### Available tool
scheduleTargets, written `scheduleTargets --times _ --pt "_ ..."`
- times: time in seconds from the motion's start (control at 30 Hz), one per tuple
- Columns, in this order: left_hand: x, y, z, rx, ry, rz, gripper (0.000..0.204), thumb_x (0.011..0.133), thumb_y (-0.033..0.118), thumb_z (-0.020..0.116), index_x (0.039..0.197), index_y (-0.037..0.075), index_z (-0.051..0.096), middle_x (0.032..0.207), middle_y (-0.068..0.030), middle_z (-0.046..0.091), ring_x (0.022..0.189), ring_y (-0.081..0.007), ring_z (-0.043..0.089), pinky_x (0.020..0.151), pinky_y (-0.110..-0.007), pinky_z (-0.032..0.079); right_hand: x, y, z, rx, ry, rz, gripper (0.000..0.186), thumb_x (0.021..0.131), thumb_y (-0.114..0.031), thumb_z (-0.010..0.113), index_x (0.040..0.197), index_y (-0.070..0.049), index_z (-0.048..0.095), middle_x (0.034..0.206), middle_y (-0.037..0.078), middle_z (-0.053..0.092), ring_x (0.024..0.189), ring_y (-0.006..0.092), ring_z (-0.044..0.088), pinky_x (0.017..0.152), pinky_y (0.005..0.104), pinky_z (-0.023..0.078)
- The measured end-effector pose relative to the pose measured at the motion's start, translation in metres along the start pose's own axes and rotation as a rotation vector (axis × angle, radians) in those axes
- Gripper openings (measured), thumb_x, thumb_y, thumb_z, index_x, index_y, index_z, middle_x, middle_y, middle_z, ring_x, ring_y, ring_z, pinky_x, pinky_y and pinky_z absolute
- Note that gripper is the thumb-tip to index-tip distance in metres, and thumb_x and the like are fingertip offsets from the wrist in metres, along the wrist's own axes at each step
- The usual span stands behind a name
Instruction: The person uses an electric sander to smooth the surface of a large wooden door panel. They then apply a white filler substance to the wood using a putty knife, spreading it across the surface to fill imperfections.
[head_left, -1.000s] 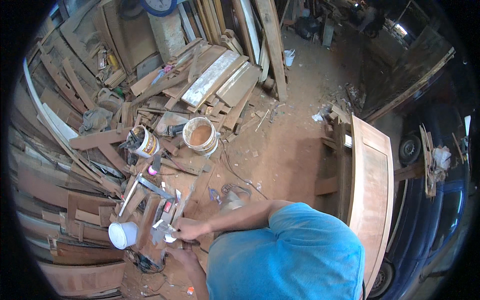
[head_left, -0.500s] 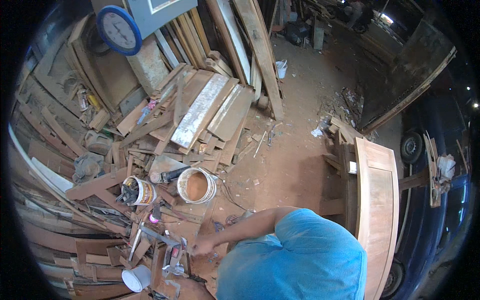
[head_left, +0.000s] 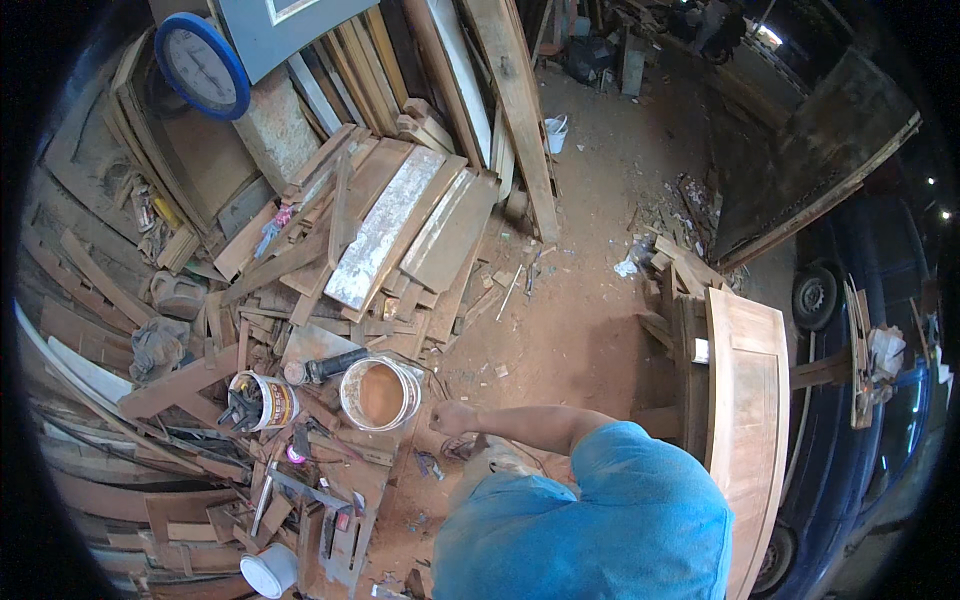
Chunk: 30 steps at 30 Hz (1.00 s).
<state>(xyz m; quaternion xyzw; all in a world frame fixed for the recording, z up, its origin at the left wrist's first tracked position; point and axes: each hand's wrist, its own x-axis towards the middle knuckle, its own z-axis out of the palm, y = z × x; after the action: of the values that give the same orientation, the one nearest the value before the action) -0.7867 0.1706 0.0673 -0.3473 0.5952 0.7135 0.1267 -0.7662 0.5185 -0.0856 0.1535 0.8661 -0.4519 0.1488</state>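
My right hand [head_left: 455, 418] reaches out to the left with its fingers curled in. It is just right of a white bucket [head_left: 408, 372] of brownish liquid, with a small gap between them. Whatever the fingers may hold is too small to make out. My left hand does not show. Below the bucket, hand tools and a metal piece with a red part [head_left: 343, 521] lie on a wooden board [head_left: 372, 500]. A dark cylindrical power tool [head_left: 335, 366] rests against the bucket's left side.
A tool-filled bucket [head_left: 278, 402] and a white tub [head_left: 268, 572] stand at left among wood scraps. Stacked planks [head_left: 385, 225] lie beyond, below a blue-rimmed clock [head_left: 202, 66]. A panelled wooden door [head_left: 750, 400] stands at right, near a dark blue vehicle [head_left: 850, 440].
My right hand has moved away from the tools on the board, forward to beside the bucket. My left hand, at the lower edge before, no longer shows. The view has shifted slightly.
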Motion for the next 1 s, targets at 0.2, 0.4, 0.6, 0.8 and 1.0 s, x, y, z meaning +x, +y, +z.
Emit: scheduleTargets --times 0.2,0.4,0.6,0.8,1.0 --pt "-0.001 0.001 0.001 0.017 0.017 -0.01 0.059 0.106 0.052 0.034 0.155 0.019 0.029 0.13 -0.0158 0.052 0.103 -0.0247 0.064 0.081 -0.039 0.058 0.01 -0.002 -0.033 -0.069 0.049 -0.162 0.042 0.085 -0.036 0.062 0.096 0.004 0.071 0.094 0.031 0.068 0.092 0.0455 0.067 0.086 0.0523 0.053" --pt "-0.004 -0.004 0.005 0.033 0.029 -0.023 0.058 0.106 0.052 0.034 0.154 0.019 0.029 0.128 -0.0156 0.053 0.101 -0.0243 0.064 0.079 -0.038 0.058 0.047 0.01 -0.038 -0.002 0.067 -0.212 0.041 0.085 -0.034 0.063 0.105 0.001 0.07 0.097 0.028 0.069 0.094 0.0453 0.067 0.085 0.0516 0.054" --pt "-0.004 -0.006 0.008 0.042 0.029 -0.031 0.058 0.106 0.052 0.034 0.154 0.02 0.03 0.127 -0.0153 0.054 0.099 -0.0239 0.065 0.078 -0.038 0.058 0.078 0.043 -0.023 -0.106 0.029 -0.134 0.041 0.085 -0.035 0.063 0.106 -0.001 0.07 0.098 0.028 0.069 0.095 0.0447 0.067 0.084 0.0516 0.054" --pt "-0.017 -0.013 -0.016 0.016 0.091 -0.039 0.058 0.106 0.052 0.034 0.154 0.02 0.03 0.125 -0.015 0.055 0.098 -0.0235 0.065 0.077 -0.037 0.058 0.08 0.016 -0.062 -0.165 -0.062 -0.054 0.047 0.087 -0.04 0.062 0.111 0.0 0.068 0.103 0.027 0.07 0.099 0.0427 0.067 0.088 0.0489 0.054" --pt "-0.053 -0.023 -0.065 -0.021 0.212 -0.07 0.057 0.106 0.052 0.035 0.154 0.021 0.03 0.123 -0.0147 0.056 0.096 -0.0231 0.065 0.075 -0.036 0.058 0.123 0.069 -0.04 -0.115 -0.006 -0.04 0.045 0.089 -0.043 0.061 0.106 -0.002 0.07 0.107 0.026 0.069 0.097 0.0446 0.066 0.085 0.0494 0.053"
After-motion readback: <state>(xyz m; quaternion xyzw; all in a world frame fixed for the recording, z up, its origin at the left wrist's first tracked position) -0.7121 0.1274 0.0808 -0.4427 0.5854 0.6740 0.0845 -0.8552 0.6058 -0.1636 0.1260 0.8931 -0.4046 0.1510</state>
